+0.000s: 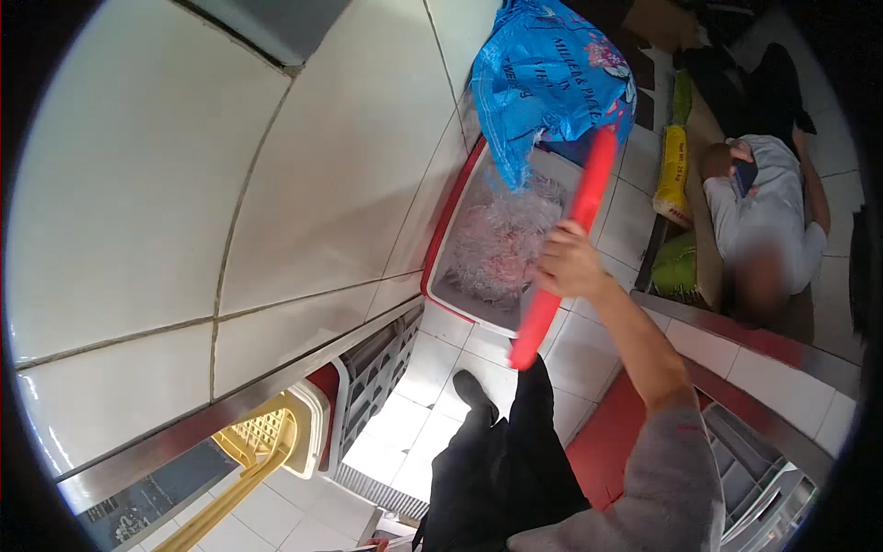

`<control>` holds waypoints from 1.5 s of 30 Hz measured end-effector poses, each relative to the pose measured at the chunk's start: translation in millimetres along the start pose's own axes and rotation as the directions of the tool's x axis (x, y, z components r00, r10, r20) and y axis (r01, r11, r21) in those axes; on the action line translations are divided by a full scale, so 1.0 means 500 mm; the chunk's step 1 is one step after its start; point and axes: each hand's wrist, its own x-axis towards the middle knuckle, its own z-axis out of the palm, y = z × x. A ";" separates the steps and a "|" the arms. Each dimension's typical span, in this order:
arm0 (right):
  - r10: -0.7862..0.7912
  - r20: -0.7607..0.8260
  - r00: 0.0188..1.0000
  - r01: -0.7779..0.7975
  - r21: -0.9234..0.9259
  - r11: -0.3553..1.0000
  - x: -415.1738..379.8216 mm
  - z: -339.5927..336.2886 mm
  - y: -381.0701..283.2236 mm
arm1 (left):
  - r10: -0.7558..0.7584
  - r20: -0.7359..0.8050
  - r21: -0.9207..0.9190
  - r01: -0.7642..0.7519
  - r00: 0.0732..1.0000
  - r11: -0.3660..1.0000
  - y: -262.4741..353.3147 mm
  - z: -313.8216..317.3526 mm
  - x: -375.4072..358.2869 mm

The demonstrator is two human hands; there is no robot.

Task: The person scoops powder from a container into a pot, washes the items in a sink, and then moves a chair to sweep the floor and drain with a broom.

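Note:
My right hand (568, 261) is closed around the middle of a long red lid or panel (593, 179), seen edge-on and slightly blurred. Beneath it stands a white cooler box with a red rim (440, 230), open at the top. Clear, shredded-looking or icy contents (501, 244) with some pinkish pieces lie inside. A blue printed bag (552, 78) hangs over the far end of the box, its lower part trailing into it. My left hand is not clearly visible.
A tiled counter (313, 212) borders the left side. Below it are a yellow plastic basket (267, 437) and grey crates (368, 386). At the right, a person (768, 202) sits holding a phone, beside a yellow sack (674, 175). A low tiled ledge (763, 377) runs along the lower right.

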 end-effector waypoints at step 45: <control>-0.844 0.406 0.350 0.140 0.869 0.476 0.232 -0.240 -0.950 | -0.555 -0.807 -0.558 0.050 0.202 0.829 0.191 0.278 -0.304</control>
